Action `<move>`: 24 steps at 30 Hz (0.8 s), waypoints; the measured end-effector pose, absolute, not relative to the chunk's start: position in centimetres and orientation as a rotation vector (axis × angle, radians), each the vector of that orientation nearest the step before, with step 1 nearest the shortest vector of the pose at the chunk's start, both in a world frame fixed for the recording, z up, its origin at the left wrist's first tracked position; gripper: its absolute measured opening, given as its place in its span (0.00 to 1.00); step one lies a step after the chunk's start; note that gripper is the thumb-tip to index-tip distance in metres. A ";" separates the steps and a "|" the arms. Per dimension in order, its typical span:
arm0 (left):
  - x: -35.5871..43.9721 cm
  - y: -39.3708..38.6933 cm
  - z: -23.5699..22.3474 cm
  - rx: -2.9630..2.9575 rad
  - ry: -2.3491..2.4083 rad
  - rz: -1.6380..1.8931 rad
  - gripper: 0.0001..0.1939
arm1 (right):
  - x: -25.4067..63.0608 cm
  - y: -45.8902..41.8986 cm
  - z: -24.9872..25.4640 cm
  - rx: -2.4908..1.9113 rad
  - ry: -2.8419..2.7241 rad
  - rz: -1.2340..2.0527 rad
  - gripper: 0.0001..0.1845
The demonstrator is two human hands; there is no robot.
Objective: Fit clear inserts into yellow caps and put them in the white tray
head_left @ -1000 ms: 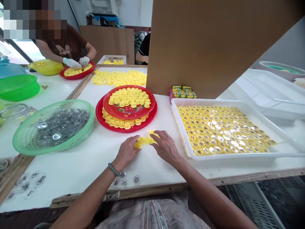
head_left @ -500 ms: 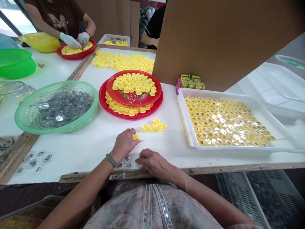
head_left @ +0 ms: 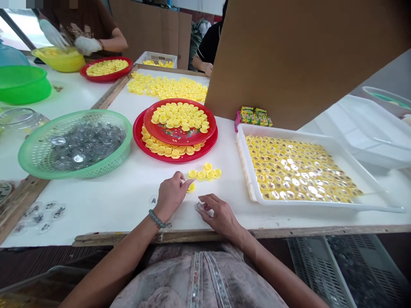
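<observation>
My left hand (head_left: 171, 192), with a beaded bracelet at its wrist, pinches a small round yellow plastic piece (head_left: 191, 188) just above the white tabletop. Beside it, my right hand (head_left: 220, 214) has its thumb and fingers closed on a clear plastic disc (head_left: 199, 206) with a dark print. A few loose yellow pieces (head_left: 210, 174) lie beyond my hands. Another clear disc (head_left: 153, 200) rests left of my left hand, and part of one shows under that wrist. Two stacked red trays (head_left: 180, 137) bearing many yellow pieces stand farther back.
A green basket (head_left: 28, 160) of clear discs stands left, with several discs (head_left: 40, 217) nearer me. At right, a white tray (head_left: 379, 194) holds rows of yellow pieces under clear covers. A cardboard sheet (head_left: 282, 60) rises behind. A gloved co-worker (head_left: 93, 34) is at back left.
My right hand has moved away from the table edge with a clear disc between its fingers. My left hand has shifted slightly right. The co-worker's gloved hands went from the red tray to the yellow bowl.
</observation>
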State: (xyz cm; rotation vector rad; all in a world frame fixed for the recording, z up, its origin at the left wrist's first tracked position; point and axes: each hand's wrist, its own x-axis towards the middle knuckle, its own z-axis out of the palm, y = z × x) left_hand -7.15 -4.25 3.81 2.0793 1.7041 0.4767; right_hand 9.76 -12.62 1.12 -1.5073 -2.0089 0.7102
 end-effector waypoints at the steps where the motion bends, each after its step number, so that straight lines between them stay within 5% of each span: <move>1: -7.5 -4.6 3.9 2.069 1.665 0.521 0.17 | 9.9 -12.6 1.0 -1.523 -1.997 0.707 0.17; 13: -9.0 -7.1 2.6 2.026 1.322 0.558 0.08 | 11.6 -11.1 0.6 -1.638 -1.687 0.748 0.07; 24: -8.8 -7.2 2.2 2.023 1.324 0.541 0.07 | 12.5 -11.9 1.6 -1.472 -2.329 0.491 0.09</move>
